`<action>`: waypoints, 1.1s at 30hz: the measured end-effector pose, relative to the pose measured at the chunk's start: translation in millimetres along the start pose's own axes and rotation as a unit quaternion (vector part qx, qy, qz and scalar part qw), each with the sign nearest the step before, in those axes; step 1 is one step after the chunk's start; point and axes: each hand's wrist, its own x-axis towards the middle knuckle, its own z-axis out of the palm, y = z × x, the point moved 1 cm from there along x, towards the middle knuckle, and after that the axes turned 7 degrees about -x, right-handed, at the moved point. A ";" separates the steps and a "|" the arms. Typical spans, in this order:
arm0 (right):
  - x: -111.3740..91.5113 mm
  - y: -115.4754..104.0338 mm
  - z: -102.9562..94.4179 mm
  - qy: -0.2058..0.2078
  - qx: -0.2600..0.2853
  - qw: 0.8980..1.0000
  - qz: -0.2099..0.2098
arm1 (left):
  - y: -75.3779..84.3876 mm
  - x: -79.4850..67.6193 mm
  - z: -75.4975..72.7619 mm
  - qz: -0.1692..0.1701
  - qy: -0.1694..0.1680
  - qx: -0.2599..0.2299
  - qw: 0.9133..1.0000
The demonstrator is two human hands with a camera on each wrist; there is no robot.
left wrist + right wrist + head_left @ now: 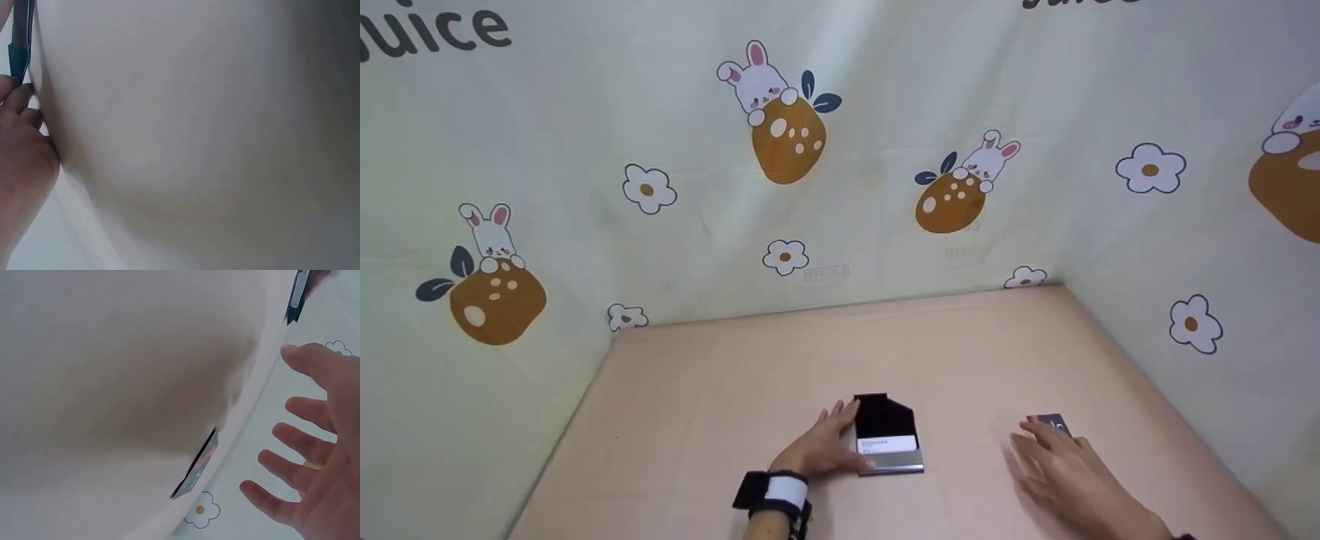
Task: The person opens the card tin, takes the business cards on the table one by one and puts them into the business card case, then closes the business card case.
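On the table lies a flat black card holder (pixel 885 420) with a silver metal band along its near edge and a white printed card (pixel 887 445) tucked behind it. My left hand (pixel 823 448) holds its left side, thumb on the near metal edge and fingers at the far left corner. In the left wrist view the fingers (pixel 17 98) touch the end of the holder. Farther right, my right hand (pixel 1061 461) hovers over a dark card (pixel 1051 424) with light print and a red corner, partly hidden by the hand. The right wrist view shows its fingers spread and holding nothing, apart from the card (pixel 197 467).
A beige cloth covers the table (pixel 735 375). Light curtains (pixel 870 210) printed with rabbits, fruit and flowers close off the back and both sides. A black and white strap (pixel 780 491) circles the left wrist.
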 end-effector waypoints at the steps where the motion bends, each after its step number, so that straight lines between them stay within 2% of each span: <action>1: -1.1 1.6 0.3 -0.001 -0.006 1.000 0.002 | -0.2 0.2 -0.2 0.000 0.000 0.000 1.000; 6: -4.3 8.7 1.4 -0.020 -0.018 0.999 0.026 | -1.5 1.4 0.0 -0.004 -0.001 -0.004 1.000; 14: -6.3 18.0 3.3 -0.117 0.032 0.988 0.099 | -0.6 2.2 0.2 -0.003 -0.001 -0.005 1.000; 21: -7.8 21.9 4.0 -0.116 0.034 0.987 0.106 | -0.9 3.5 -0.5 0.008 -0.008 0.001 1.000; 33: -10.0 33.0 6.8 -0.139 0.047 0.979 0.141 | -0.6 1.8 0.9 -0.002 -0.001 0.002 1.000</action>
